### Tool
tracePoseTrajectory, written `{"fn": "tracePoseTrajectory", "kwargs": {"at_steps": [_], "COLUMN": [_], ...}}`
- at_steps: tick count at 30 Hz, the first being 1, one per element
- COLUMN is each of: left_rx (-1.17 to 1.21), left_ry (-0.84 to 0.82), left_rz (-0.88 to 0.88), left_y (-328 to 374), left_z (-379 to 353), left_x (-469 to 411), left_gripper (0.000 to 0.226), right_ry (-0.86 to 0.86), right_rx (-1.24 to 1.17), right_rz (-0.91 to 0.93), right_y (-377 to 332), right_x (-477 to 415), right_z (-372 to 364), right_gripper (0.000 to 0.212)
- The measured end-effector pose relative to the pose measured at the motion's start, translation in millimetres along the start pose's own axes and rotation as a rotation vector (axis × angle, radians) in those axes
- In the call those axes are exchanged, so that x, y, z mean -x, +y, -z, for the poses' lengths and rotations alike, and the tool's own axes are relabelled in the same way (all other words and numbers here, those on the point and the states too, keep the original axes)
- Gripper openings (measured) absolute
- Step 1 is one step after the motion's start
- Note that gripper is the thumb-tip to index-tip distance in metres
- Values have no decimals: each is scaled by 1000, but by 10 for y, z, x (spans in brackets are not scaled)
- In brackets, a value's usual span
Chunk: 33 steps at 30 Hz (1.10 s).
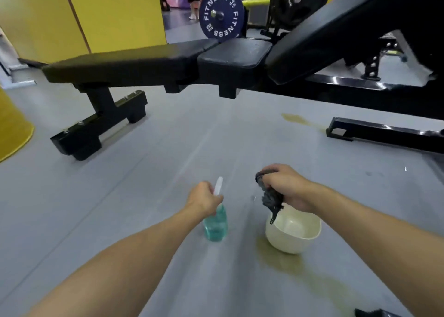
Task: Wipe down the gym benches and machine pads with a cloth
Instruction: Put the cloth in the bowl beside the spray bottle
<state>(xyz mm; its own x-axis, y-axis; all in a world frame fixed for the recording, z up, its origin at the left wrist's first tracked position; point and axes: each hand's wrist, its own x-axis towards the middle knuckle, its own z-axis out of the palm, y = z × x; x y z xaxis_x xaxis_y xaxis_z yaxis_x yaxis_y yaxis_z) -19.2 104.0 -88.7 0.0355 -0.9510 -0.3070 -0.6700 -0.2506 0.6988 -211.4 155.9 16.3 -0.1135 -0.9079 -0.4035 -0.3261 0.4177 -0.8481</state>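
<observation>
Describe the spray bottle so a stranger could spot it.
In front of the black bench, two things sit on the grey floor. The bottle is the left one, held by the left hand: blue-green liquid and white nozzle, unlike the cream bowl.

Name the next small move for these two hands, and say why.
Probably lift the clear spray bottle of blue liquid and spray the dark grey cloth. The left hand grips the bottle's neck, the right hand holds the cloth bunched over the cream bowl, and no hand is on the black padded bench beyond.
</observation>
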Motion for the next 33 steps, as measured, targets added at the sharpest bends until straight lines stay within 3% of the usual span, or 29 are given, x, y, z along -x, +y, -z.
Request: {"fn": "tracePoseTrajectory", "kwargs": {"at_steps": [3,5,8,10,13,18,21,26,28,29,33], "left_rx": [-258,-24,621,731,770,646,689,625,415,322,292], "left_ry": [109,107,-395,-528,-412,-335,-316,-331,-304,-281,-116], "left_rz": [-75,-278,-227,-245,-306,-376,-398,-409,-423,-439,-510], "left_y": [250,531,982,1121,1183,1349,1449,1626,1742,1800,1921], "left_z": [113,164,160,149,176,219,260,268,271,268,206], "left_x": [89,202,410,488,466,432,412,405,456,493,479], "left_gripper": [42,48,48,36,21,22,23,18,22,13,13], "right_ry": [10,1,-41,-77,30,149,209,428,427,407,319], "right_rx": [-12,-37,-56,14,129,103,37,121,139,135,103], "right_rz": [52,98,185,233,307,342,334,402,423,426,423], "right_y": [-30,-104,-206,-293,-372,-261,-261,-282,-277,-278,-260], "right_x": [59,96,114,132,171,171,111,55,38,39,45], "right_z": [120,184,327,452,611,777,895,986,1005,1015,1100], "right_gripper": [21,16,9,14,19,35,48,40,34,32,29]}}
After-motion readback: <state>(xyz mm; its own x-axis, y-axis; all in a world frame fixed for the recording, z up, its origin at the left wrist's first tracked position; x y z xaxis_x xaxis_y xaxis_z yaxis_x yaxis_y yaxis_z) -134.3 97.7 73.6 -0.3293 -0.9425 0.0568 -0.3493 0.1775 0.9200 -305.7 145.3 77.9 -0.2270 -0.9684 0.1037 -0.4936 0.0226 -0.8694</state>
